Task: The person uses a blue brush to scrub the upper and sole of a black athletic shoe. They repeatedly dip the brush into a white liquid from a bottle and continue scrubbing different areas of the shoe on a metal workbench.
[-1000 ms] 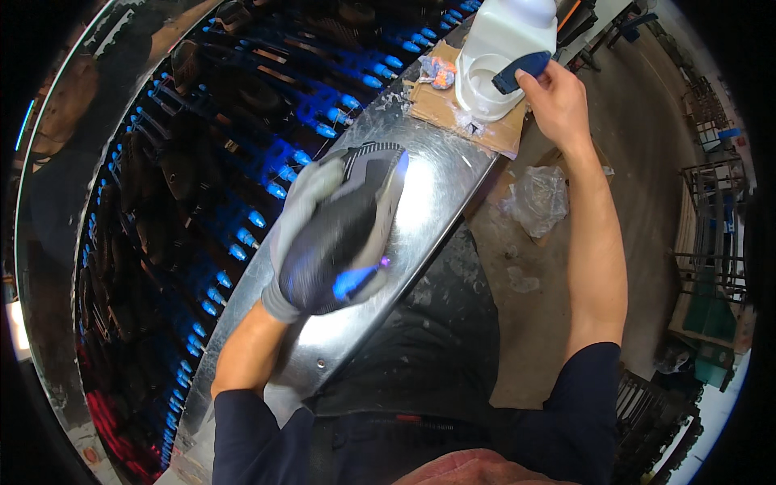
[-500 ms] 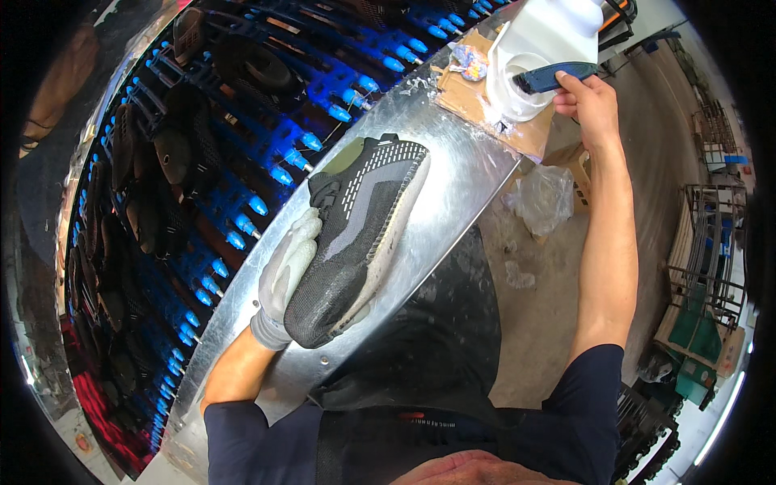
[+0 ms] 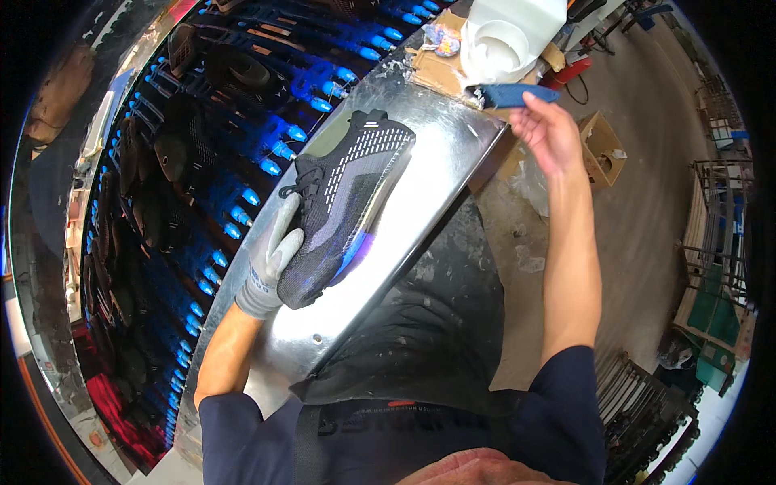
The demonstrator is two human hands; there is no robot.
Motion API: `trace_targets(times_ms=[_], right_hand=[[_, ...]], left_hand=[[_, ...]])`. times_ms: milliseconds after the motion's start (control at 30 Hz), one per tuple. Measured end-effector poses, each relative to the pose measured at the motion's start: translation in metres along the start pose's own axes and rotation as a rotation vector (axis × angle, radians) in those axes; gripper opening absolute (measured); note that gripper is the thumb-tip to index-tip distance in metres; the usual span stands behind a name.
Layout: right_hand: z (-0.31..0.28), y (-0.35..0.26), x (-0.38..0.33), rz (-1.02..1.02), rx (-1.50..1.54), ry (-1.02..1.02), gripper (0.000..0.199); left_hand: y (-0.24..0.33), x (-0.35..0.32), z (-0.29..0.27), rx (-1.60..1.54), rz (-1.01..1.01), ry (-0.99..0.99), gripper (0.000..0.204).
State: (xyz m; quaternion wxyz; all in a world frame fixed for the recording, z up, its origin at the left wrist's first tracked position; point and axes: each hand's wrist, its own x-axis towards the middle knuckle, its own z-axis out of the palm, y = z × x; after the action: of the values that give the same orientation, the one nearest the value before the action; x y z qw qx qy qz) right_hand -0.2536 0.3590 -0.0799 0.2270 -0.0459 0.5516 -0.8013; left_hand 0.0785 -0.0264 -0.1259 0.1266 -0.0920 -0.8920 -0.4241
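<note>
Dark knit sneaker (image 3: 343, 202) tilted; blue brush (image 3: 511, 94) raised

One dark shoe (image 3: 343, 206), one blue brush (image 3: 511, 95), one white bucket (image 3: 505, 40), one cardboard box (image 3: 602, 145), one glove (image 3: 271, 263)

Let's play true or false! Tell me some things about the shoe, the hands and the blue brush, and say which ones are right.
1. The left hand wears a grey glove. True.
2. The left hand holds a red boot. False: it holds a dark shoe with a pale dotted pattern.
3. The right hand is bare. True.
4. The right hand grips the shoe's laces. False: it holds a blue brush away from the shoe, near the white tub.
5. The shoe is above a shiny metal table. True.
6. The white tub stands on the floor. False: it sits on cardboard at the table's far end.
</note>
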Motion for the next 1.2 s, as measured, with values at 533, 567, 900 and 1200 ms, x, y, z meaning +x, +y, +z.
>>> trace_targets(times_ms=[533,567,900,1200], right_hand=[[0.090,0.074,-0.099,-0.276,-0.090,0.048,0.018],[0.083,0.067,-0.086,-0.264,-0.128,0.062,0.019],[0.085,0.056,-0.087,-0.337,-0.145,-0.104,0.012],[0.107,0.055,-0.112,-0.694,-0.465,-0.195,0.016]], left_hand=[[0.013,-0.003,-0.008,-0.221,-0.439,-0.065,0.074],[0.015,-0.003,-0.009,-0.198,-0.444,-0.093,0.076],[0.021,-0.003,-0.013,-0.167,-0.439,-0.061,0.085],[0.018,0.002,-0.009,-0.302,-0.514,-0.040,0.084]])
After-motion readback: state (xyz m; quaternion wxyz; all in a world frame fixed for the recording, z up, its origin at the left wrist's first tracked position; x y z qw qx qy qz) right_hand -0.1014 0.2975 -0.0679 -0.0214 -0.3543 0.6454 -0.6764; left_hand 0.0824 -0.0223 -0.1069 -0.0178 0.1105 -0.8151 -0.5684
